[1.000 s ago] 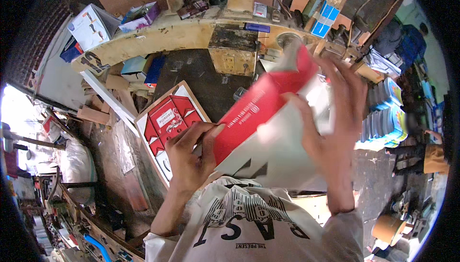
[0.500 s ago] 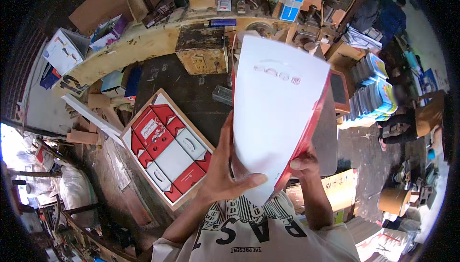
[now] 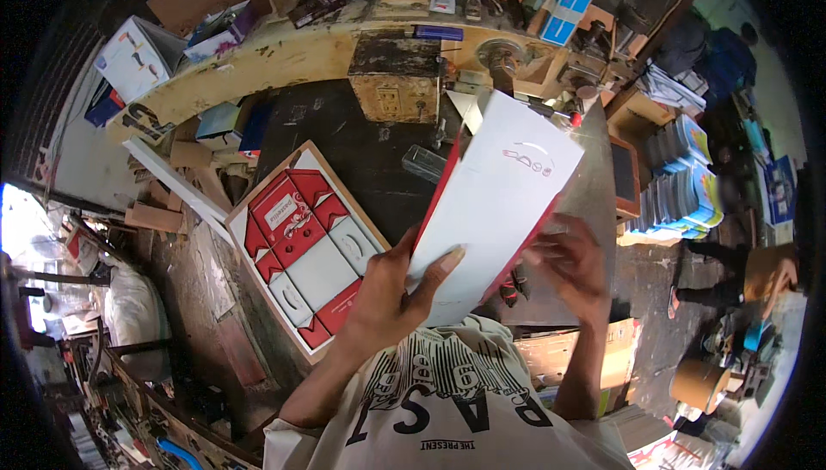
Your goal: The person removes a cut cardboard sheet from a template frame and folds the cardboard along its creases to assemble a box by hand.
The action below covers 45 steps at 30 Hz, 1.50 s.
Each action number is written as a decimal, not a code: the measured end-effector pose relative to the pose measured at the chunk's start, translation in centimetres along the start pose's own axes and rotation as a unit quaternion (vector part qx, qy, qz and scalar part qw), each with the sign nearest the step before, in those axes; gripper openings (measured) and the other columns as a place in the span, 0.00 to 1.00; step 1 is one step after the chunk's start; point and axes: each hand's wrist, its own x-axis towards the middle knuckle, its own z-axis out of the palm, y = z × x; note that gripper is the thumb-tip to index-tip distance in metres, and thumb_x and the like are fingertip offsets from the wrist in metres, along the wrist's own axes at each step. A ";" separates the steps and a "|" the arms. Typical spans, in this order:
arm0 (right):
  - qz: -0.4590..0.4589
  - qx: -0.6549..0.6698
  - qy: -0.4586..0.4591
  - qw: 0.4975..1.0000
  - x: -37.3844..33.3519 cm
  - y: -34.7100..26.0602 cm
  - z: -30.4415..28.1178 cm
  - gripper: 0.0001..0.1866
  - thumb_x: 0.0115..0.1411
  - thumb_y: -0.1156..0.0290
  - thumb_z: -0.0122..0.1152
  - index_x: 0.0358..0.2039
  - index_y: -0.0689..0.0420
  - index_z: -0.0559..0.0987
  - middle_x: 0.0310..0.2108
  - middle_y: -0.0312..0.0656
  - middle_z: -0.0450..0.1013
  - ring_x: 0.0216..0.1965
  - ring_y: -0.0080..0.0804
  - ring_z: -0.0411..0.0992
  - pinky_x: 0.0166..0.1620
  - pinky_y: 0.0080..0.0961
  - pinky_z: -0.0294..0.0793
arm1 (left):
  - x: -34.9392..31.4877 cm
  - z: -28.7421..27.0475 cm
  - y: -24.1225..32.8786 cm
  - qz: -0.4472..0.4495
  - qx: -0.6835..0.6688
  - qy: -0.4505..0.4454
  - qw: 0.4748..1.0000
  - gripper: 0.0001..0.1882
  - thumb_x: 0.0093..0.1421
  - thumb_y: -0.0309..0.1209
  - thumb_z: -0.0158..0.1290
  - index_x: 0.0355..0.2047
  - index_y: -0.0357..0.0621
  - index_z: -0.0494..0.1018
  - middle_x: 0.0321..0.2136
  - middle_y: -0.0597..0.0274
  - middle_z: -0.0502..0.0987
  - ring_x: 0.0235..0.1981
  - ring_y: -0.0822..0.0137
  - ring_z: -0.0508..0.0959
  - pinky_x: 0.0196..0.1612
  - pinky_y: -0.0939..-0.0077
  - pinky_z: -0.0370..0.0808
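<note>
A partly folded cardboard carton stands tilted in front of my chest, its white face toward me and red panels along both edges. My left hand grips its lower left side, with the thumb laid across the white face. By the carton's right edge is my right hand, its fingers apart and somewhat blurred; whether a fingertip touches the red edge is unclear. To the left, flat red and white printed carton blanks lie on a brown board or in a shallow tray.
On the dark worktable stand a worn wooden block and a small clear plastic box. Boxes line a curved yellowish ledge. Stacked booklets stand at the right, where another person is partly visible.
The carton has turned and tilted, so its white face looks narrower. My right hand has come off the lower right edge and moved up and outward. My left hand keeps its hold.
</note>
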 end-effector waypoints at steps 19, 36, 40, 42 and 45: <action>-0.598 -0.387 -0.045 0.701 1.3 -7.0 1.4 0.19 0.39 0.75 0.69 0.36 0.50 0.84 0.31 0.30 0.77 0.38 0.32 0.75 0.50 0.36 0.71 | -0.3 -2.5 2.4 0.173 0.374 -0.046 0.910 0.25 0.57 0.35 0.63 0.53 0.39 0.73 0.39 0.47 0.81 0.36 0.50 0.83 0.36 0.62 0.82; -0.621 -0.395 -0.015 0.677 0.7 -9.4 2.8 0.23 0.44 0.74 0.69 0.45 0.53 0.82 0.39 0.36 0.75 0.38 0.34 0.75 0.57 0.37 0.67 | -0.9 -3.8 2.3 0.307 0.313 0.049 0.898 0.15 0.49 0.17 0.58 0.39 0.34 0.80 0.32 0.52 0.82 0.26 0.63 0.84 0.25 0.73 0.80; -0.484 -0.239 0.215 0.814 -0.8 -9.5 2.1 0.29 0.52 0.68 0.71 0.54 0.61 0.75 0.52 0.48 0.72 0.53 0.42 0.72 0.58 0.41 0.67 | -1.3 -4.6 0.3 0.170 0.161 0.222 0.947 0.08 0.55 0.19 0.60 0.37 0.35 0.82 0.26 0.55 0.83 0.22 0.73 0.80 0.25 0.79 0.74; -0.427 -0.074 0.283 0.855 -1.2 -8.4 1.0 0.33 0.55 0.68 0.71 0.59 0.65 0.70 0.57 0.50 0.70 0.55 0.44 0.70 0.58 0.43 0.67 | -1.7 -4.0 -0.5 0.031 -0.009 0.296 0.955 0.09 0.61 0.27 0.62 0.35 0.29 0.81 0.22 0.68 0.79 0.23 0.83 0.70 0.23 0.84 0.65; -0.386 -0.217 0.180 0.878 -0.5 -5.9 1.1 0.29 0.57 0.71 0.69 0.56 0.68 0.71 0.56 0.50 0.70 0.56 0.38 0.69 0.57 0.37 0.69 | -2.9 -4.0 -3.5 0.007 -0.036 0.282 0.959 0.12 0.63 0.31 0.60 0.34 0.30 0.81 0.20 0.73 0.75 0.21 0.84 0.66 0.24 0.86 0.59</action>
